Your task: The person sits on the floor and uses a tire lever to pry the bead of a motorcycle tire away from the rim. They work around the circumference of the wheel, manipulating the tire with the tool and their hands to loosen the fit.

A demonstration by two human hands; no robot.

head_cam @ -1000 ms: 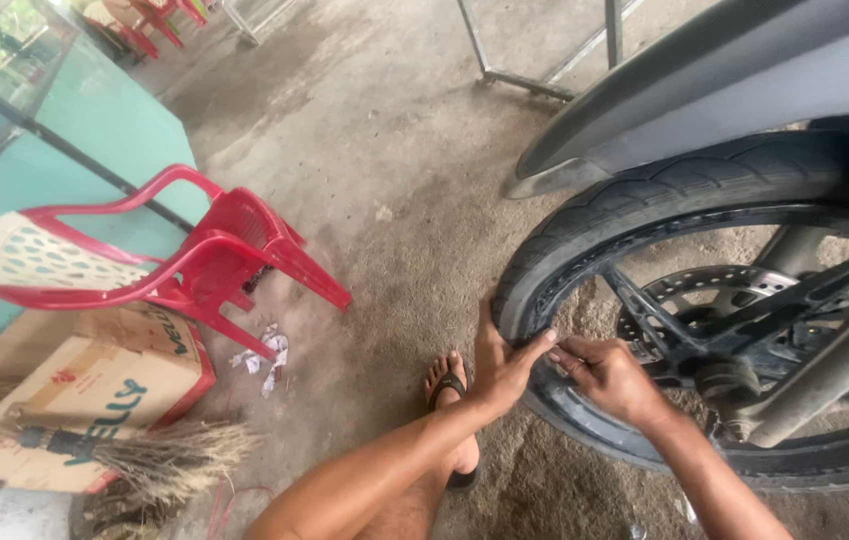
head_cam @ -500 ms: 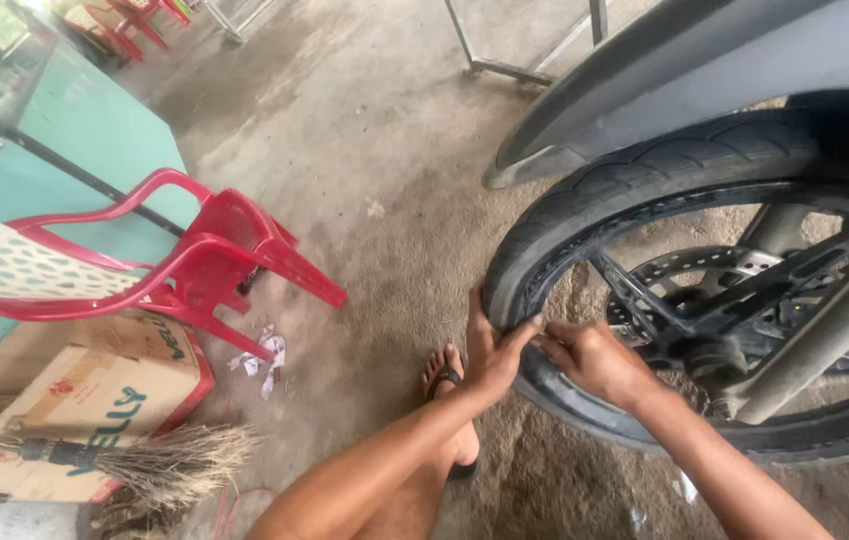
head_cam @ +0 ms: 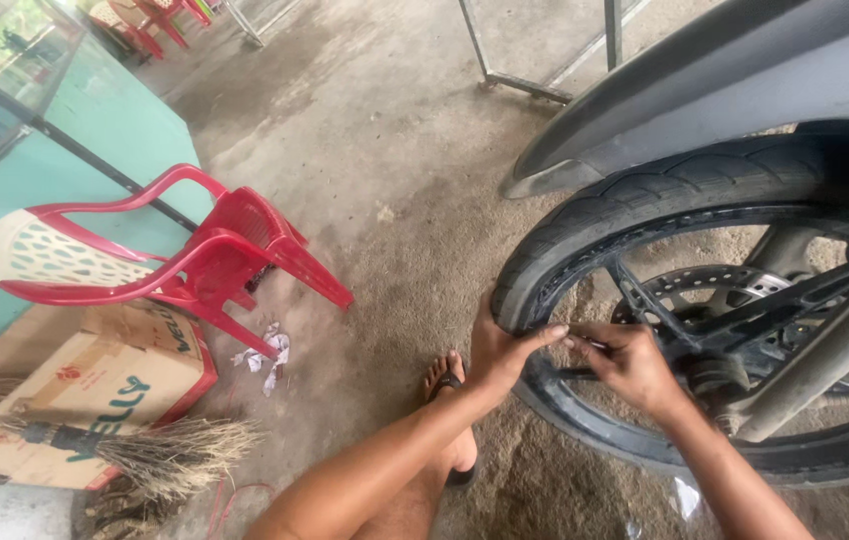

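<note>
Head view: we judge tyre (head_cam: pixel 635 215) stiff, grippy rubber, wheel heavy, steadied best at rim edge. Black, dusty tread, dark spoked rim (head_cam: pixel 595 420), right of scene under grey fender (head_cam: pixel 705 95). Left hand (head_cam: pixel 500 350) cups tyre's near-left edge, fingers curled on it. Right hand (head_cam: pixel 630 365) pinches something small at rim; cannot tell what. Red chair (head_cam: pixel 185 260) far left.

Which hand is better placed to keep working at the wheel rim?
Probably right: the right hand has its fingertips at the rim, while the left hand braces the tire.
</note>
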